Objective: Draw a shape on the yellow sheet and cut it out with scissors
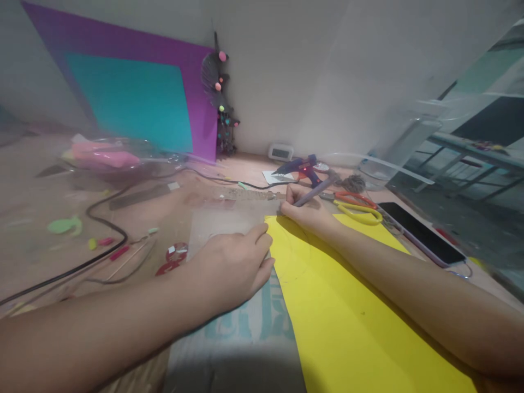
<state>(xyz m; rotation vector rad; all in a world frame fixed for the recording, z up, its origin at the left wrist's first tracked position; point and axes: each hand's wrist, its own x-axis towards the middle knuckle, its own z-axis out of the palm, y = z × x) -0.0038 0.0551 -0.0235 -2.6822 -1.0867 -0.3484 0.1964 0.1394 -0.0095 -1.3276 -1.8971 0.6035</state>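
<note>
A large yellow sheet (339,305) lies on the work surface, with faint pencil-like lines near its upper left. My right hand (307,210) is closed around a grey pen (314,192) at the sheet's top edge; its tip is hidden. My left hand (233,265) rests at the sheet's left edge, its fingertips touching the border and its fingers bent and spread a little, holding nothing. Under the left forearm is a grey board (237,355) with pale blue markings, partly covered by the yellow sheet.
Beyond my right hand are a blue glue gun (305,168) and scissors with orange and yellow handles (360,213). A phone (421,232) lies at right. A black cable (118,226) crosses the left side. Purple (204,98) and teal sheets (135,103) lean against the wall.
</note>
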